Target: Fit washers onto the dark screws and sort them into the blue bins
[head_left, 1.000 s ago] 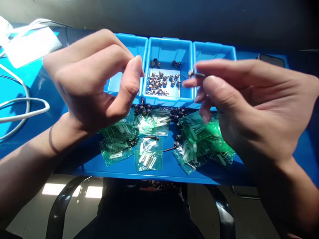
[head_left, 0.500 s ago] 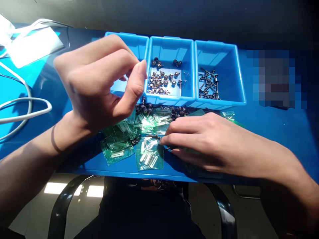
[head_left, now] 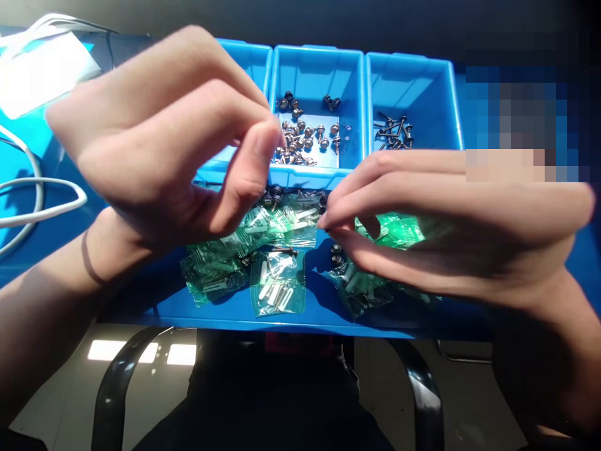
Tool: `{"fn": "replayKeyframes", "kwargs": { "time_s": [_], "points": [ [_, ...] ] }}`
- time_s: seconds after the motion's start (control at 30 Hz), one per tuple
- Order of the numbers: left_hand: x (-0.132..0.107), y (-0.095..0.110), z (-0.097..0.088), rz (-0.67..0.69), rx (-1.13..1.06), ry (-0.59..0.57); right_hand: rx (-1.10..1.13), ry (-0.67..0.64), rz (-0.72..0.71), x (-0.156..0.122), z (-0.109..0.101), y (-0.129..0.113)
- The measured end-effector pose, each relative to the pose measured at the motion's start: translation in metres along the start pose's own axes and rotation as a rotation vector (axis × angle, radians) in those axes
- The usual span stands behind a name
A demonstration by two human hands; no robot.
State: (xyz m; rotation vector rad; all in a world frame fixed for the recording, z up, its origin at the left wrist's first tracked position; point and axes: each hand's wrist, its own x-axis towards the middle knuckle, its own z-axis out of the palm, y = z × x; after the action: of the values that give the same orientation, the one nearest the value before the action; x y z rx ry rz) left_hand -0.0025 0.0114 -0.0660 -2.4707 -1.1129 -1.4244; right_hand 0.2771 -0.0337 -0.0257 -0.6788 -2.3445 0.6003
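My left hand (head_left: 164, 138) is raised in front of the left blue bin (head_left: 244, 56), thumb and forefinger pinched together; whatever lies between them is hidden. Lower on the right, my right hand (head_left: 436, 219) also pinches, with a tiny dark bit at its fingertips that I cannot identify. Beneath it are clear-green packets (head_left: 359, 288) and a few dark screws (head_left: 336, 254). Between the hands a small packet (head_left: 279, 291) of white wall plugs and screws lies flat, a loose screw (head_left: 284, 250) at its top edge. More packets (head_left: 216, 275) lie below my left hand.
The middle blue bin (head_left: 319, 172) contains hex-head screws (head_left: 307, 134); the right blue bin (head_left: 456, 119) holds longer dark screws (head_left: 394, 131). White cables (head_left: 42, 181) and a white sheet (head_left: 51, 72) lie at the left. Chair arms (head_left: 110, 388) stand below the table's front edge (head_left: 300, 329).
My right hand has lifted off the table, up from beside the small packet, and its fingers now pinch. My left hand stays pinched, appearing slightly larger and farther left. The view has shifted a little.
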Motion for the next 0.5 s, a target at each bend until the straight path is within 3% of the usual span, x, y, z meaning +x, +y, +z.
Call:
{"fn": "replayKeyframes", "kwargs": {
  "time_s": [0.1,0.23,0.4,0.43,0.5],
  "points": [
    [-0.001,0.004,0.004,0.002,0.004,-0.049,0.154,0.078,0.2,0.005,0.003,-0.008],
    [-0.006,0.007,0.0,0.048,0.026,-0.095,0.194,0.304,0.224,0.001,0.014,-0.013],
    [-0.009,-0.004,-0.004,0.489,-0.021,-0.108,0.21,0.346,0.203,-0.002,0.023,-0.013],
    [-0.009,-0.006,-0.003,0.53,-0.027,-0.097,0.211,0.341,0.203,-0.001,0.023,-0.013],
    [-0.009,-0.008,-0.001,0.48,-0.067,-0.097,0.21,0.336,0.201,0.0,0.023,-0.015]
  ]
}}
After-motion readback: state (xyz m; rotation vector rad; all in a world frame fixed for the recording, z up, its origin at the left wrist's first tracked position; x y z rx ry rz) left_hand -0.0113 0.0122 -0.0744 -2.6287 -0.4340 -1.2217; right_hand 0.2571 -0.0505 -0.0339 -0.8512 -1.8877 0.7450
